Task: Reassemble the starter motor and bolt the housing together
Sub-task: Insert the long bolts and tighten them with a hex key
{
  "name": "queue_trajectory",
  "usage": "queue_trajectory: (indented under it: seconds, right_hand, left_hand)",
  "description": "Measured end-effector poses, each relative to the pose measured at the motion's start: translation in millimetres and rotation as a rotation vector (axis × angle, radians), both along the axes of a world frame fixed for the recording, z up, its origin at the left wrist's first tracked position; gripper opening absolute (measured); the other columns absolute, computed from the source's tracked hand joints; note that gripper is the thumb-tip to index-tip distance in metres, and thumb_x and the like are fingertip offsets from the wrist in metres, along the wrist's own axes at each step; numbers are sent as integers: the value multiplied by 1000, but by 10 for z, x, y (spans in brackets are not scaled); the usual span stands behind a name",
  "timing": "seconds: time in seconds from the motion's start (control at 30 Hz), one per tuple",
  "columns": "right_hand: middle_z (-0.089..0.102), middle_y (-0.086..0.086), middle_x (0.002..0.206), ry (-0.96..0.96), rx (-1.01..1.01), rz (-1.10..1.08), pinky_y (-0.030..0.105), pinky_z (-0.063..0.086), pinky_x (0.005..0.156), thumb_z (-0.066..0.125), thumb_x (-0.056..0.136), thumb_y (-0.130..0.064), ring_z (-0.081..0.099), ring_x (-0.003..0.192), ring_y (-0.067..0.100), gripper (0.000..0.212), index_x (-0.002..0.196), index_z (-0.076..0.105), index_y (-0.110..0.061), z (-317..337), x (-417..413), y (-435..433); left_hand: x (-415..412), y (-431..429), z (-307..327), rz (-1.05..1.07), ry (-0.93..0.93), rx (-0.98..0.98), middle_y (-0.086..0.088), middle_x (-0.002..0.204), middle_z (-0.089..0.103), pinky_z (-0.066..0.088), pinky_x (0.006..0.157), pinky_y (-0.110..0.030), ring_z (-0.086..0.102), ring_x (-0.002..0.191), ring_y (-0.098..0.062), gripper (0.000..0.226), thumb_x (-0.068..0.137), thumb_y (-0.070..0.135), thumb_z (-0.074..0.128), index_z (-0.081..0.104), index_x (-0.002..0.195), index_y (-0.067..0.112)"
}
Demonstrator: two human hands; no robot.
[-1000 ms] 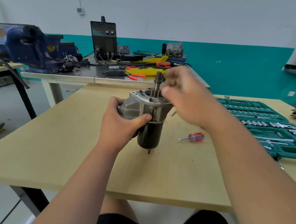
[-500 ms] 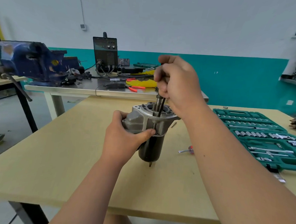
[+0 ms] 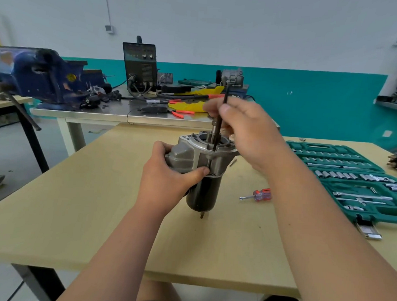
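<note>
The starter motor (image 3: 203, 192) stands upright on the wooden table (image 3: 74, 213), black cylindrical body below, grey cast housing (image 3: 185, 156) on top, shaft sticking up from the middle. My left hand (image 3: 168, 178) grips the grey housing from the left, thumb across its front. My right hand (image 3: 247, 130) is above the housing and pinches a long thin dark bolt (image 3: 220, 119), held nearly upright, its lower end entering a hole in the housing flange. A bolt tip pokes out below the black body.
A small red-handled screwdriver (image 3: 258, 195) lies on the table right of the motor. An open green socket set case (image 3: 357, 179) fills the right side. Behind stands a metal bench (image 3: 79, 115) with a blue vise (image 3: 42, 77), a black welder box and pliers.
My right hand has picked up the long bolt and moved from beside the shaft to above the housing flange, with the bolt's lower end now in the flange. The left hand keeps its grip.
</note>
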State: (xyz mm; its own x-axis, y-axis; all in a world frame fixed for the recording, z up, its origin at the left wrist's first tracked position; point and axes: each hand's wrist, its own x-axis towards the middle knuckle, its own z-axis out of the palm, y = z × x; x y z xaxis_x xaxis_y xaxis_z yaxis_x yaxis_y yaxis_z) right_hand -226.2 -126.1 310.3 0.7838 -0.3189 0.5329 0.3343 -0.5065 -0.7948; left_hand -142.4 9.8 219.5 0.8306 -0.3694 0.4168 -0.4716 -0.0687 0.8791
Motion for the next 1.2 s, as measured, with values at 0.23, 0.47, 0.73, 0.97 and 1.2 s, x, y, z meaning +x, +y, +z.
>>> queue_trajectory:
  seconds: [0.23, 0.47, 0.73, 0.97, 1.2]
  right_hand:
    - [68, -7, 69, 59, -168, -78, 20, 55, 57, 48, 98, -12, 67, 65, 10, 24, 89, 69, -20, 84, -172, -79]
    - [67, -6, 71, 59, -197, -57, 23, 56, 58, 47, 98, -11, 68, 65, 11, 23, 88, 66, -21, 100, -129, -69]
    - [69, -5, 75, 51, -169, 1, 23, 56, 59, 49, 98, -11, 69, 67, 12, 24, 87, 67, -22, 101, -85, -75]
    - [71, -6, 75, 112, -199, 20, 27, 58, 61, 50, 97, -14, 70, 67, 13, 24, 84, 66, -27, 140, -52, -77]
    - [69, -7, 68, 135, -369, -114, 14, 53, 55, 52, 97, -23, 67, 62, 1, 20, 82, 64, -30, 195, -101, -63]
  left_hand:
    - [-2, 13, -13, 8, -1, -10, 11, 77, 68, 44, 42, -18, 66, 59, -11, 58, 48, 50, 85, 42, 85, 37]
    - [6, 30, -23, -16, 4, -8, 6, 78, 69, 43, 43, -19, 64, 58, -12, 58, 47, 53, 82, 41, 85, 38]
    - [44, 51, -78, -16, 12, -31, 14, 76, 68, 45, 44, -18, 66, 57, -9, 57, 46, 54, 84, 42, 83, 42]
    - [77, 47, -81, -24, 20, -50, 6, 74, 69, 43, 42, -21, 64, 55, -14, 56, 45, 52, 84, 43, 82, 42]
    - [66, 20, -63, -36, 13, -34, 8, 77, 69, 44, 45, -20, 65, 58, -12, 56, 46, 53, 83, 43, 83, 42]
